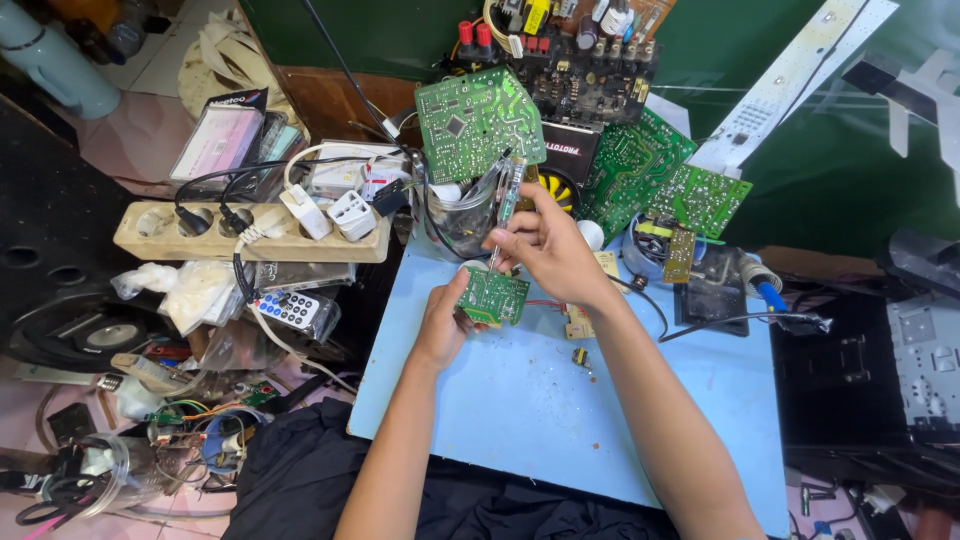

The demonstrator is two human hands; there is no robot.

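Near the middle of the frame, above the light blue bench, both forearms rise from the bottom edge and meet. The left hand comes up from the lower centre, its fingers curled around the lower left edge of a small green circuit board, holding it tilted just over the bench top. The right hand reaches in from the lower right, wrist bent, fingers pinched around a slim screwdriver with a clear handle; the tool stands nearly upright and its tip comes down at the board's upper edge.

That small board is roughly square, green, with pale traces on the face turned to the camera. Red wires trail from its right side across the bench.

Just behind the hands, in the upper centre, a clear jar stands with a larger green circuit board propped over it. Further green boards lean to the upper right. At the left, a beige power strip carries several plugs, and a white remote control lies just below it.
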